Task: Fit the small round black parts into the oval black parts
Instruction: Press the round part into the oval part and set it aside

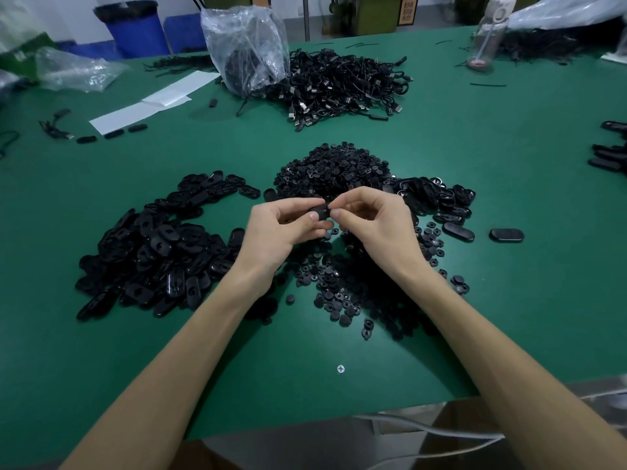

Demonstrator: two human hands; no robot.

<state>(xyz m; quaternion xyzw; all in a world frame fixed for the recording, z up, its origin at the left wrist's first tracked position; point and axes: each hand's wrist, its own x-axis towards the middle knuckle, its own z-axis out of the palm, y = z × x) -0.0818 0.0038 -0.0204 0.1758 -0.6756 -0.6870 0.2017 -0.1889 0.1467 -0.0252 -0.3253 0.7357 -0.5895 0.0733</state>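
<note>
— Where is the piece in hand?

— It is held above the middle of the green table (pixel 509 147), between both hands. The left hand (pixel 285 228) pinches one oval part (pixel 321 211) between its thumb and curled fingers. The right hand (pixel 373 225) has thumb and forefinger pressed together at that part's right end.

— Is a round one going in?

— I cannot tell, because the fingertips cover the spot (a piece that small would vanish behind a thumb anyway). My guess is the press-in step is under way.

— And the stock?

— The small round parts (pixel 332 171) are heaped just beyond the hands and spill toward the near side under the wrists. A pile of oval parts (pixel 159 252) lies to the left, with a smaller lot of ovals (pixel 437 198) to the right. A heap of black cables (pixel 342 83) sits far off beside a plastic bag (pixel 244 45).

— How will they handle?

— Light, I'd judge, and stiff moulded plastic with a smooth sheen, so they may slip or flick out of a pinch. Hold the oval by its long edges and leave its opening free. Take the round one by its rim and push it in squarely with a thumb pad. Nothing looks fragile, though a tilted round part might jam rather than seat.
</note>
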